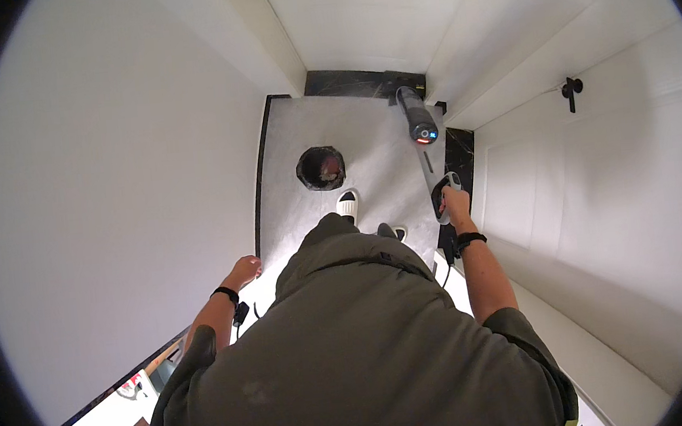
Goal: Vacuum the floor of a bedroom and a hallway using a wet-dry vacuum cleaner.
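Note:
My right hand is closed around the handle of a cordless stick vacuum cleaner, at the right side of the grey floor. The vacuum's dark cylindrical body reaches towards the far right corner, with a small blue display and a red light lit on its end. Its floor end lies near the dark threshold and is partly hidden. My left hand hangs at my left side near the wall, its fingers curled; whether it holds anything is not clear. A black-lined waste bin with something reddish inside stands on the floor ahead of my feet.
White walls and a dark skirting board bound the narrow floor on the left. A white door with a black handle is on the right, and another white door stands ahead behind a dark stone threshold. A white slipper shows below.

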Demonstrator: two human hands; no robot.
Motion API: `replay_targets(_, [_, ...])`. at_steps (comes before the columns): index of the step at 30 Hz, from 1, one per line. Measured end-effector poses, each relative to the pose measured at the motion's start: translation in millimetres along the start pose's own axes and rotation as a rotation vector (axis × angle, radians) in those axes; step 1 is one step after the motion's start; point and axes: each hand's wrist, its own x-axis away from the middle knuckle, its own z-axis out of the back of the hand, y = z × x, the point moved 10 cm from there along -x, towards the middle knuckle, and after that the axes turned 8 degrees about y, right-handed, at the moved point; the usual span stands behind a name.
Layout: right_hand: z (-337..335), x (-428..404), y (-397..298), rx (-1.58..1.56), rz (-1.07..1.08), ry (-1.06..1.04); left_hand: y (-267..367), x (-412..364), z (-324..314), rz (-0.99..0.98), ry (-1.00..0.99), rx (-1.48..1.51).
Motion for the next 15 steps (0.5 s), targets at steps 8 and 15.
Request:
replay_targets(8, [51,47,48,0.187,-0.177,-0.080,37,-62,20,0.083,-0.055,0.017])
replay_targets(15, [76,98,5,0.203,-0.334,0.011,166,-171,51,-0.641,0.100,-0.211])
